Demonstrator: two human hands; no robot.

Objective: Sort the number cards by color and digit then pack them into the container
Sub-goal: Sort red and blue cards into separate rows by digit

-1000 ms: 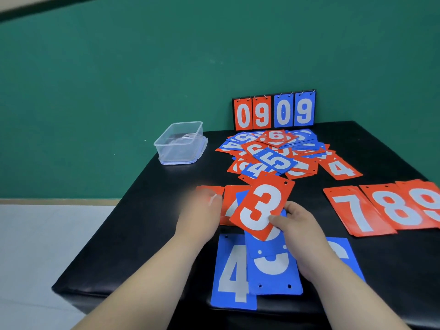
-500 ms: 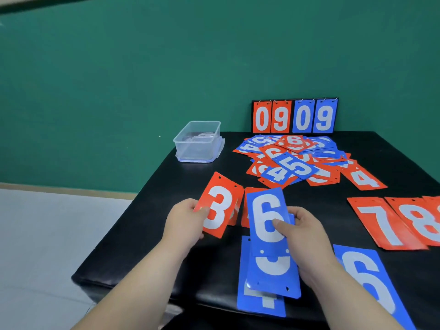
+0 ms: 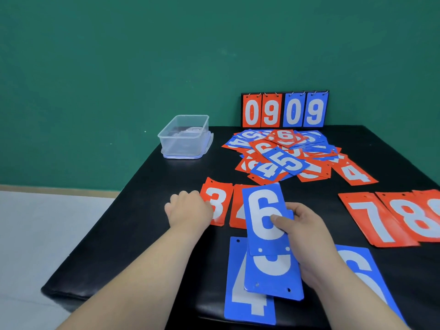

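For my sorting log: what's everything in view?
table: one, black, below all.
container: one, clear, far left.
scoreboard: one, red and blue, far edge, reads 0909.
card pile: one, red and blue, before scoreboard.
red 4 card: one, right of pile.
red 7 card, red 8 card, cut-off red card: one each, right side.
red 3 card, part-hidden red card: one each, left of centre.
blue 4 card: one, near edge.
flat blue 6 card: one, near right.
held blue 6 card, lower blue card: one each, right hand.
left hand: holds red 3 card.
right hand: grips two blue cards.
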